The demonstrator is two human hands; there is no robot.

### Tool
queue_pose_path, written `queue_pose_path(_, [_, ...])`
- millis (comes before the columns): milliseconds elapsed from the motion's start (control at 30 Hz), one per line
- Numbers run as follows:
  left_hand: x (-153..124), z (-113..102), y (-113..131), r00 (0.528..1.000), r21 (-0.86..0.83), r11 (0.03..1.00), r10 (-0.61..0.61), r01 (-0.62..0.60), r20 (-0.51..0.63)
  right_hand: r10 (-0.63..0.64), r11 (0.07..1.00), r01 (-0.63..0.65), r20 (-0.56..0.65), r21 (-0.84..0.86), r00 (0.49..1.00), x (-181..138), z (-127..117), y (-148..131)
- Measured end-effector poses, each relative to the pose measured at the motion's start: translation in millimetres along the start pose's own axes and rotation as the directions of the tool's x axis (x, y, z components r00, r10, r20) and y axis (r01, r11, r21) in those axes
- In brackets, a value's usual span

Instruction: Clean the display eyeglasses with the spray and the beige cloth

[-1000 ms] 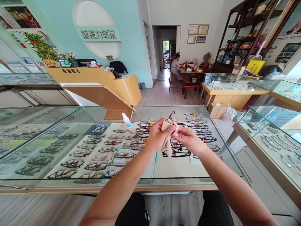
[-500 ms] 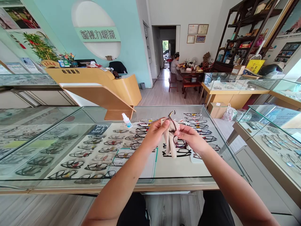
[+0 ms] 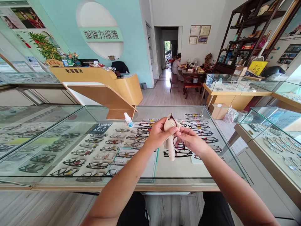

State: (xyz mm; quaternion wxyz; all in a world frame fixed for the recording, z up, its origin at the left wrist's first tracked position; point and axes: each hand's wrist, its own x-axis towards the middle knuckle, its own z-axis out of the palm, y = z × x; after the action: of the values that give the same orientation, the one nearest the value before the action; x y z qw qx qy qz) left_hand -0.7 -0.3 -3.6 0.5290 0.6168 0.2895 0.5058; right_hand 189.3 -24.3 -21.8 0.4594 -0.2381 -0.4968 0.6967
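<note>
Above the glass display case (image 3: 178,171), my left hand (image 3: 161,132) pinches a beige cleaning cloth (image 3: 171,150) folded around part of a pair of dark-framed eyeglasses (image 3: 180,145). The fingers of my right hand (image 3: 192,139) are closed on the eyeglass frame, close against the left fingertips. One lens rim hangs below the right fingers, while the cloth covers the upper part of the frame. A small white spray bottle (image 3: 128,120) with a blue label stands on the glass to the left of my hands.
Rows of eyeglasses (image 3: 97,165) lie under the glass. Beyond the case are a wooden reception counter (image 3: 128,91) and a person (image 3: 176,66) seated at a dark table (image 3: 194,72). Another glass case (image 3: 270,138) stands at the right, near a cardboard box (image 3: 218,111).
My left hand and the cloth have shifted along the eyeglasses, and the temple that stuck up above the fingers is now mostly covered. The view has turned slightly left.
</note>
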Motion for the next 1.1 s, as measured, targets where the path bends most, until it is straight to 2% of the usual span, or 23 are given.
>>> queue_pose_path(233, [-0.9,5.6,-2.9,0.984,0.042,0.997,0.066,-0.06,-0.163,-0.019,0.996,0.02,0.01,-0.088,1.0,-1.6,-4.1,5.3])
queue_pose_path(333, [0.5,4.2,-4.0,0.982,0.03,0.998,0.063,-0.059,-0.178,-0.03,0.991,0.032,0.015,-0.132,0.999,-2.4,-4.6,4.3])
queue_pose_path(533, [4.5,-7.3,-6.0,1.0,-0.1,0.995,0.024,-0.025,-0.017,-0.056,0.994,0.051,-0.049,-0.095,0.997,-3.5,-2.9,-4.9])
queue_pose_path(733, [4.0,-6.5,-4.3,0.995,-0.126,0.992,0.01,0.003,0.102,-0.065,0.997,0.062,-0.065,-0.043,0.996,-0.7,-5.6,-3.7])
queue_pose_path(900, [1.4,1.5,-0.9,1.0,-0.061,0.998,0.024,-0.024,0.006,-0.061,0.995,0.059,-0.014,-0.081,0.998,0.6,-6.1,3.8])
queue_pose_path(1100, [-1.3,6.9,-2.1,0.98,0.057,0.992,0.125,-0.117,-0.157,-0.06,0.985,0.067,0.047,-0.158,0.997,0.1,-3.6,8.0])
